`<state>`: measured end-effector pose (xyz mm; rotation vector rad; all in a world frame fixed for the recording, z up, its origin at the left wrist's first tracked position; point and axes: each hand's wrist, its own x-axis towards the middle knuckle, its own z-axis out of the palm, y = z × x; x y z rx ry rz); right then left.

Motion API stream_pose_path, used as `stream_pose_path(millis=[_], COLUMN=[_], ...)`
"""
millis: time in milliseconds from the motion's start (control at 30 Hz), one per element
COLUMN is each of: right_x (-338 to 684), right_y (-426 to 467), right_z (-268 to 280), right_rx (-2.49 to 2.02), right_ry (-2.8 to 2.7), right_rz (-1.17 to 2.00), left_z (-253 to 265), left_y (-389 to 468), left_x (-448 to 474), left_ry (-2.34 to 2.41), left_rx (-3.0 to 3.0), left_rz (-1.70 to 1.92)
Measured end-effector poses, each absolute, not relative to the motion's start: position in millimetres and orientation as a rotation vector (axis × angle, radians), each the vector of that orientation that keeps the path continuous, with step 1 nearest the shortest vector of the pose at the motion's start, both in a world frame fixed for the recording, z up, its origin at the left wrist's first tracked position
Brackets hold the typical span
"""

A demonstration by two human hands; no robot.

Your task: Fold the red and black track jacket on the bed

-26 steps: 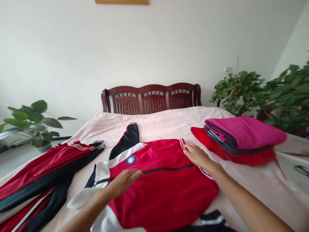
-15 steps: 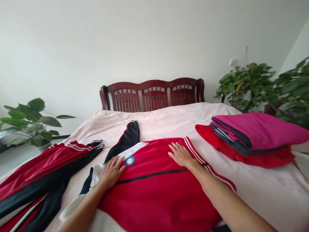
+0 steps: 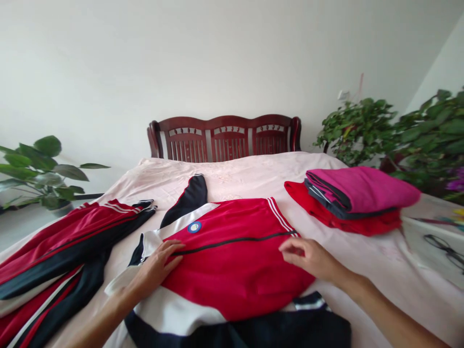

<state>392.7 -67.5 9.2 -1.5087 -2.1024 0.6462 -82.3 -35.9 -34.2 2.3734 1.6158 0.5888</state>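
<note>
A red, white and navy zip jacket (image 3: 232, 270) lies front up on the bed, its collar to the left and striped hem to the right. A round blue-and-white badge (image 3: 194, 226) sits on its chest. My left hand (image 3: 159, 263) rests at the collar end of the dark zip, fingers stretched and slightly apart. Over the hem's near part is my right hand (image 3: 308, 258), its fingers loosely curled with a gap to the thumb and no cloth visibly gripped. One navy sleeve (image 3: 190, 195) points toward the headboard; the other (image 3: 290, 328) lies along the near side.
Red-and-navy striped clothes (image 3: 68, 251) lie at the left. A folded pile with a magenta garment (image 3: 373, 188) on top is at the right, and glasses (image 3: 445, 249) lie beyond it. Potted plants (image 3: 43, 174) and a wooden headboard (image 3: 228, 140) stand around the bed.
My right hand has left the jacket's far upper part and come nearer to me, fingers now curled. My left hand has slid nearer too. The navy near sleeve now shows more.
</note>
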Motion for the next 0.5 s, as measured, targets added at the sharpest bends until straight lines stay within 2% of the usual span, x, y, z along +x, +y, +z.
stream_pose_path(millis=[33, 100, 233, 333, 400, 500], right_x=[397, 402, 395, 387, 381, 367], right_y=[-93, -137, -182, -183, -175, -145], right_z=[12, 10, -7, -1, 19, 62], right_rx=[-1.511, -1.524, -1.719, -1.757, -1.677, -1.333], right_ry=[-2.109, -2.194, -2.313, -2.347, -2.355, -2.048], right_rz=[0.822, 0.923, 0.642, 0.652, 0.969, 1.692], left_z=[-28, -17, -12, -20, -26, -37], left_y=[-53, -86, -135, -157, -166, -168], left_x=[-82, -84, -99, -110, -111, -105], left_ry=[1.533, 1.403, 1.258, 1.238, 1.268, 1.317], left_rx=[2.358, 2.329, 2.322, 2.338, 2.362, 2.432], left_rz=[0.593, 0.544, 0.35, 0.185, 0.133, 0.242])
